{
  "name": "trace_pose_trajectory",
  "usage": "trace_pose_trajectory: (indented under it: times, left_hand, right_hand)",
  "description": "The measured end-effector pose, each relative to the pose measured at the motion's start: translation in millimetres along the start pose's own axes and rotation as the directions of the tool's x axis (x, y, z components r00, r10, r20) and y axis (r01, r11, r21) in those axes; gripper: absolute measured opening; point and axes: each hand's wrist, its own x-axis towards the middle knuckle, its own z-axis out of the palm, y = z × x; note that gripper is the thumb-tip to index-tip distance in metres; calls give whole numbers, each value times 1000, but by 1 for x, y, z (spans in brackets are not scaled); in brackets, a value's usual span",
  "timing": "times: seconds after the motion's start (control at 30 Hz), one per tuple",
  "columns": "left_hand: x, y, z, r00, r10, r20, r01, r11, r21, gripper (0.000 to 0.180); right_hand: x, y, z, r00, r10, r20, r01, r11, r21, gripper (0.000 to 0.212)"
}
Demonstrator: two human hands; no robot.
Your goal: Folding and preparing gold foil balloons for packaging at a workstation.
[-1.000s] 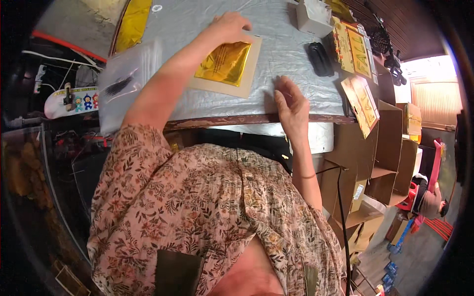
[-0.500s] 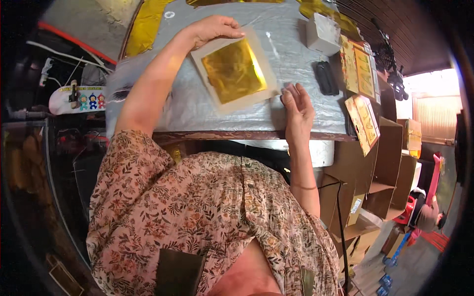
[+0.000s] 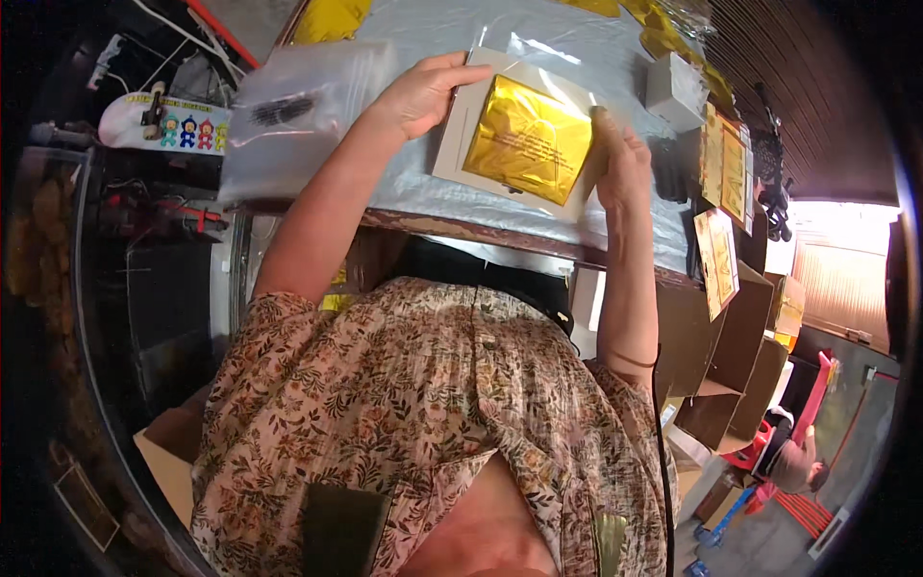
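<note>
My left hand (image 3: 423,96) pinches the left edge of a flat white card, its thumb lying over the top. On the white card (image 3: 455,144) sits a shiny gold foil square (image 3: 529,139) bearing dark print. A glossy transparent film seems to cover the card and sticks out past its far edge. At the card's right side my right hand (image 3: 623,163) is closed on the edge, thumb towards the gold square; its other fingers are partly hidden. Both hands hold the card tilted above the silver-grey table cover (image 3: 433,216).
Clear plastic bags (image 3: 288,125) lie at the table's left. On the right are a white box (image 3: 675,91), a black object (image 3: 670,168) and yellow printed cards (image 3: 716,260). Cardboard boxes (image 3: 735,356) stand beyond. Another person (image 3: 796,460) is at the far right.
The card has turned, and dark print now shows on its gold square. My right hand, apart from the card before, now grips its right edge. The view has shifted, showing more plastic bags.
</note>
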Motion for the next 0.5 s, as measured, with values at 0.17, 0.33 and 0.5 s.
trace_pose_trajectory:
  times: [0.17, 0.33, 0.5]
  left_hand:
    - [-5, -11, 7, 991, 103, -91, -73, 957, 282, 54]
    - [0, -19, 9, 995, 61, -82, -34, 955, 295, 48]
    - [13, -39, -9, 971, -2, -239, 20, 997, 70, 50]
  right_hand:
    - [9, -3, -7, 993, 111, 28, -105, 980, -170, 22]
    - [24, 9, -24, 990, 140, 14, -134, 970, -203, 18]
    - [20, 4, -16, 989, 127, 75, -110, 973, -202, 15]
